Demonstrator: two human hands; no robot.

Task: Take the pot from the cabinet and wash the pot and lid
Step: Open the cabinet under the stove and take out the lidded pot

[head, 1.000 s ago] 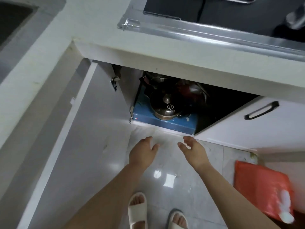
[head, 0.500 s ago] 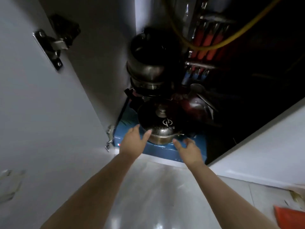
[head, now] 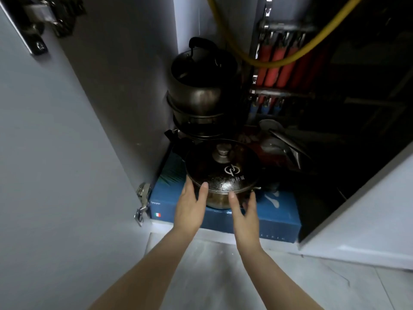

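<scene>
Steel pot (head: pixel 220 199) (lid (head: pixel 221 170) on) sits at the box (head: pixel 277 211) edge; my left hand (head: pixel 190 205) and right hand (head: pixel 244 212), fingers straight, touch its sides.

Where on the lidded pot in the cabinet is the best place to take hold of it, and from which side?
Probably by both sides of the pot just under the lid rim, reaching in from the open front. It sits upright on the blue box, stacked pots block the back, and a loose-looking lid makes its knob risky.
</scene>
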